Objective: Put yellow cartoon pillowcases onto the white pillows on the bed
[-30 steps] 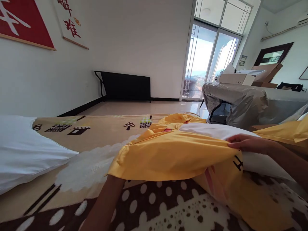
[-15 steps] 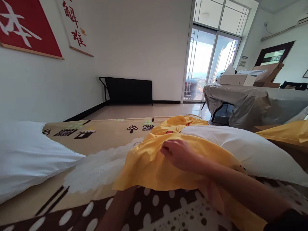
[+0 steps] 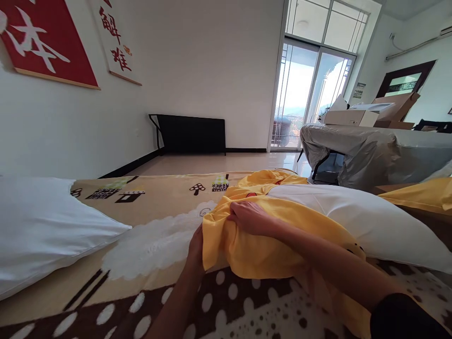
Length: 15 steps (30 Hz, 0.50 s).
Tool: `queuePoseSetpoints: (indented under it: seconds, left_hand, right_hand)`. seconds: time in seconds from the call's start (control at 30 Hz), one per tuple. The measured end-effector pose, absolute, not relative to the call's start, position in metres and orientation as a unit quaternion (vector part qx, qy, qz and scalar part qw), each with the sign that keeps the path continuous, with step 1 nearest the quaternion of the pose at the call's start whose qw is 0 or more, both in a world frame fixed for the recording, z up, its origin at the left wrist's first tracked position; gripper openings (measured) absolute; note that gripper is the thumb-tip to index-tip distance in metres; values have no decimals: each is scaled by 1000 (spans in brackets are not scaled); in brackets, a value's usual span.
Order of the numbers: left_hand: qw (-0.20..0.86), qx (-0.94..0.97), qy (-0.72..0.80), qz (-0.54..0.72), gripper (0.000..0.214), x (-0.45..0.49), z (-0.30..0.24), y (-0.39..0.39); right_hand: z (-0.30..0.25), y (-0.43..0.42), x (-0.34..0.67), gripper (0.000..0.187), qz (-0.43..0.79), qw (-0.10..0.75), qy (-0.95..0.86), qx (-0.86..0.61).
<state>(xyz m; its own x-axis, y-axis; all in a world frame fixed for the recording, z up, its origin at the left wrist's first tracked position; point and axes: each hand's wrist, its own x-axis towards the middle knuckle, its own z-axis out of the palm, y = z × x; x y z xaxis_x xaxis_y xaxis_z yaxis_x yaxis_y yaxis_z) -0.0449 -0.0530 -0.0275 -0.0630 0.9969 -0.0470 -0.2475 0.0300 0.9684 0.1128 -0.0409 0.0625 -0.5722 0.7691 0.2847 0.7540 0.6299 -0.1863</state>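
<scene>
A yellow pillowcase [image 3: 268, 254] is partly drawn over a white pillow [image 3: 325, 200], whose right part lies bare. My right hand [image 3: 249, 217] is closed on the pillowcase, pinching a gathered fold near its left end. Beside that end is my left hand [image 3: 196, 247], touching the cloth; its fingers are hidden behind the yellow edge, so their grip does not show. The cloth hangs in loose folds between both hands.
Another white pillow [image 3: 52, 230] lies at the left on the patterned blanket [image 3: 169, 186]. More yellow cloth [image 3: 420, 194] is at the right edge. Behind stands a plastic-covered table [image 3: 360, 146] with boxes [image 3: 349, 117]. A black folded frame [image 3: 192, 134] leans against the wall.
My left hand, earlier hidden under the pillowcase, now shows at its left edge. That end of the cloth has been gathered to the right. My right hand has shifted slightly left.
</scene>
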Motion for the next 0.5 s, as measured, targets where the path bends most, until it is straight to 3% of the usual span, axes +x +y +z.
queuePoseSetpoints:
  seconds: [0.33,0.5]
  left_hand:
    - [606,375,361,601,58,-53,-18,-59]
    - [548,342,402,649,37,-49,-20,-58]
  right_hand:
    - [54,-37,117,25,-37,150,-882,-446]
    - [52,-39,112,19,-50,135,-893,-427]
